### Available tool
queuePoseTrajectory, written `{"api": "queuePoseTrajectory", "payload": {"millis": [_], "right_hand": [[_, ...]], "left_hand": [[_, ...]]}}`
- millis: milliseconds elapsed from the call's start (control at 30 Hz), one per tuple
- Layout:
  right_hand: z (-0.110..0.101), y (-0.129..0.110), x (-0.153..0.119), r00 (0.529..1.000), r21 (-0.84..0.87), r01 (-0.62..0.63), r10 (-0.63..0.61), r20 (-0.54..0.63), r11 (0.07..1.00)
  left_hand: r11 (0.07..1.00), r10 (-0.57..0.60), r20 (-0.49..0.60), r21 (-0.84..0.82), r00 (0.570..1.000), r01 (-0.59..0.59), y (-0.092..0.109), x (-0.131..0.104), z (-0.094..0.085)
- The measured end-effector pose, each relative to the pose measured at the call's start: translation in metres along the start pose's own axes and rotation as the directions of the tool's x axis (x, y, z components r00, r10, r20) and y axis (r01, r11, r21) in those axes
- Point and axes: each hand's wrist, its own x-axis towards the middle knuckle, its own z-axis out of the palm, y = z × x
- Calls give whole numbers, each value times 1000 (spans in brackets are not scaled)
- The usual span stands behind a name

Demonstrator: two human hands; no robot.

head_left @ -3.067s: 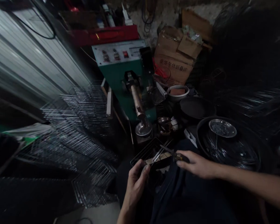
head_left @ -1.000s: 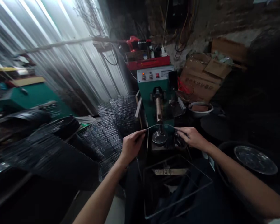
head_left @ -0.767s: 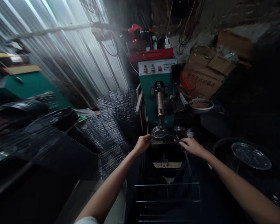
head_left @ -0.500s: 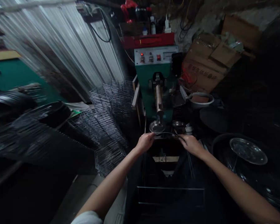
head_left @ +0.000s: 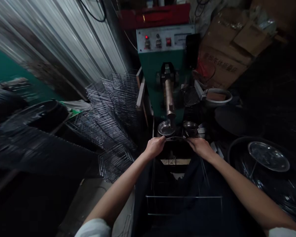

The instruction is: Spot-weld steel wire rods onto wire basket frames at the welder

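Note:
My left hand (head_left: pixel 156 146) is closed on the left end of a thin curved metal piece (head_left: pixel 175 137). On the piece's right end, my right hand (head_left: pixel 199 146) is closed too. The piece spans between both hands, just in front of the green machine (head_left: pixel 150 72). Beyond it a shiny round metal dish (head_left: pixel 166 128) sits under the machine's copper-coloured arm (head_left: pixel 169 97). A second small metal dish (head_left: pixel 190 125) lies to the right. Below my hands a thin wire frame (head_left: pixel 184 197) extends over my lap; its upper part is hard to make out.
Stacked wire racks (head_left: pixel 111 112) stand left of the machine. At the right are a white bowl (head_left: pixel 218 97) with a block in it, a dark tub with a round metal lid (head_left: pixel 268 156), and cardboard boxes (head_left: pixel 222 49). Corrugated metal (head_left: pixel 71 39) rises behind at the left.
The view has tilted down and moved closer to the machine. Both hands still hold the curved piece, which now appears nearer the round dish.

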Motion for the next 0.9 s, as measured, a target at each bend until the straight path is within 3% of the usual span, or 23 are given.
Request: {"api": "queuePoseTrajectory", "payload": {"millis": [333, 567, 900], "right_hand": [[3, 7, 9, 999, 86, 26, -24, -28, 996], [1, 5, 9, 1000, 39, 17, -18, 8, 999], [-18, -5, 31, 999, -85, 41, -41, 4, 996]], "left_hand": [[999, 2, 19, 48, 1000, -3, -7, 8, 7], [996, 24, 51, 82, 998, -28, -3, 7, 7], [992, 4, 48, 126, 999, -10, -6, 15, -19]]}}
